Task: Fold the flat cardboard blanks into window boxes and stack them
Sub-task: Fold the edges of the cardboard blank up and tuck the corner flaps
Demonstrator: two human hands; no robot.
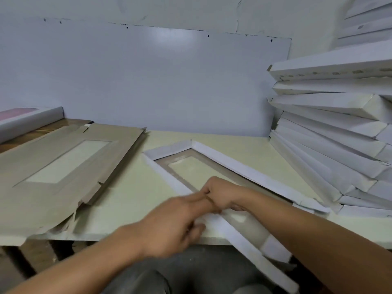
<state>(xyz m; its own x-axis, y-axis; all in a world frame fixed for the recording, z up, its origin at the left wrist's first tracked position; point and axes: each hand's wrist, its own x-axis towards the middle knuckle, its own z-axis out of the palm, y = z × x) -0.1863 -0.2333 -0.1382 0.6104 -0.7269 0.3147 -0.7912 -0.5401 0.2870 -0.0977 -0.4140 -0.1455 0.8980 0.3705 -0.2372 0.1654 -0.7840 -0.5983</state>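
From the head view, the half-folded white cardboard window box (212, 177) lies under your hands, running from the bench edge away to the wall. Your left hand (169, 225) pinches its near side wall with blurred, curled fingers; your right hand (220, 194) curls over the same wall just beyond. Judge it light, thin and springy: grip at the creases, not the soft clear window. The pale cream bench (131, 194) looks smooth. Left of your hands lie flat brown cardboard blanks (63, 166); right, the leaning stack of finished white boxes (339, 134).
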